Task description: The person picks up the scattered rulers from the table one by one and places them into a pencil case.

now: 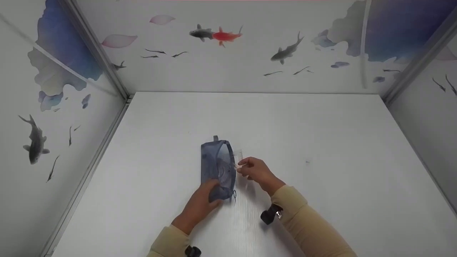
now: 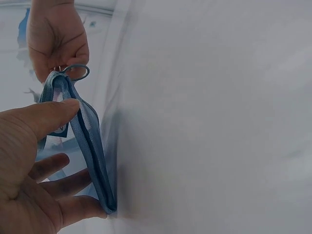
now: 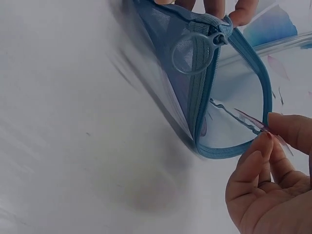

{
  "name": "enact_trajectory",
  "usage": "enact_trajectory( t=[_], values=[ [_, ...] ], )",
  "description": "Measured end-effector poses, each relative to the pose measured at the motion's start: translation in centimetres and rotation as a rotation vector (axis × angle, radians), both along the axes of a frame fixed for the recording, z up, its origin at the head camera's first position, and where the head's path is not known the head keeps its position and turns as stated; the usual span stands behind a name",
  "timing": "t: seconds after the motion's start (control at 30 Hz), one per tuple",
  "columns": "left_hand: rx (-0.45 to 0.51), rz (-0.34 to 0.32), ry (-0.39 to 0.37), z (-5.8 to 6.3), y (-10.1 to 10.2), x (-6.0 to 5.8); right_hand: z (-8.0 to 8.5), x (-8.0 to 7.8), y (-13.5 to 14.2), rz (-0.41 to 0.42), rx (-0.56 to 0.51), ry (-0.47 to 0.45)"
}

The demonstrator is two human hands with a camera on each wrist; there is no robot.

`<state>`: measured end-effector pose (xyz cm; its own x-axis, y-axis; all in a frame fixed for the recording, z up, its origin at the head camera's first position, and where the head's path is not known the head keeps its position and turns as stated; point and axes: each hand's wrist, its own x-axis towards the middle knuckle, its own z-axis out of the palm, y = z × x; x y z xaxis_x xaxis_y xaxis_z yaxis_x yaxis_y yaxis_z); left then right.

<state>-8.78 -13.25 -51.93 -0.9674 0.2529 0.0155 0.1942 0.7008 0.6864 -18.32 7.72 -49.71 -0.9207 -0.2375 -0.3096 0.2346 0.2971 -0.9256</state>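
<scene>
A blue mesh zipper pouch (image 1: 209, 162) stands on the white table with its zipped mouth spread wide toward the right. My left hand (image 1: 201, 200) grips its near end, thumb on one side and fingers on the other. A ring-shaped zipper pull (image 3: 174, 57) hangs at that end. At the mouth's right rim, my right hand (image 1: 260, 174) pinches a thin clear plastic piece (image 1: 240, 155) between thumb and fingertips. In the right wrist view this clear piece (image 3: 249, 120) shows a reddish edge and reaches into the opening, beside a thin wavy bluish strip (image 3: 229, 109).
The white tabletop (image 1: 321, 135) spreads around the pouch, with a tiny dark speck (image 1: 307, 162) to the right. Panels printed with fish form the back wall (image 1: 250, 75) and both sides. Each wrist wears a dark camera, such as the right one (image 1: 268, 215).
</scene>
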Motion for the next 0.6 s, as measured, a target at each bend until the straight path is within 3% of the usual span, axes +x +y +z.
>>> enact_trajectory(
  t=[0.6],
  values=[
    [-0.016, -0.001, 0.018, 0.0, -0.2, 0.0, 0.2, 0.2, -1.8, 0.062, 0.056, 0.034]
  ],
)
